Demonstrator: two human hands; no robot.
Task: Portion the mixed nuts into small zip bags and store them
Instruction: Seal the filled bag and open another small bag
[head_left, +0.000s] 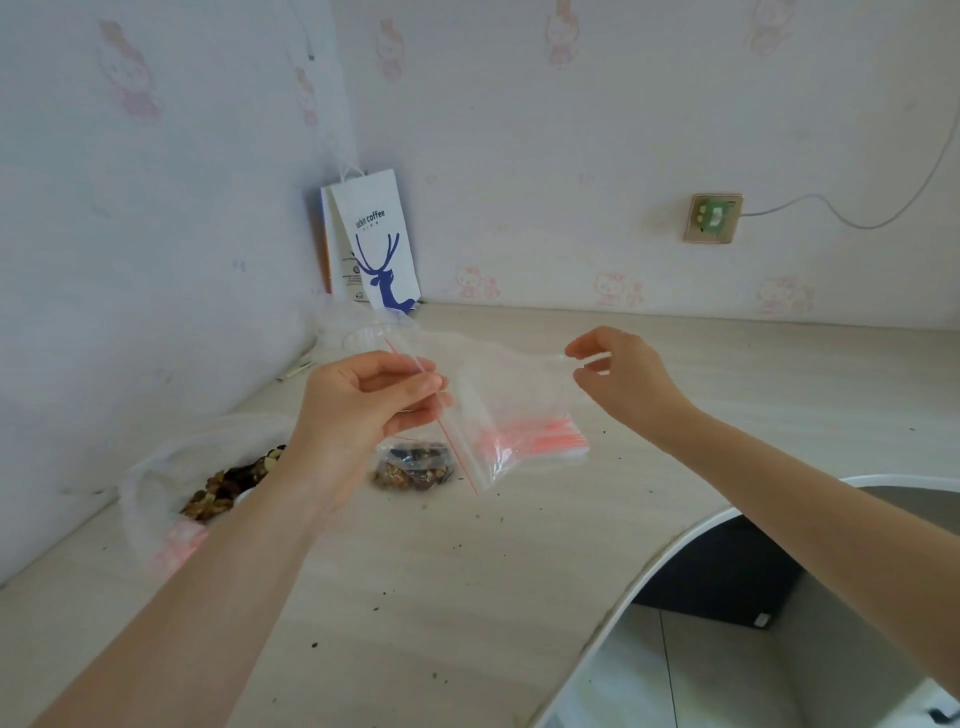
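Head view shows the left hand (363, 400) and right hand (618, 374) each lightly pinching an empty zip bag (509, 395), whose slick film could slip free.

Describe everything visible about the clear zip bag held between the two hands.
The zip bag is small, thin, clear plastic, empty, with a red line along its zip edge. It is held in the air above the table, stretched between both hands: the left hand pinches the red-lined edge, which slants down to the right; the right hand pinches the opposite end. Behind it on the table lie a filled nut bag and a stack of empty bags. Whether its zip is open cannot be told.
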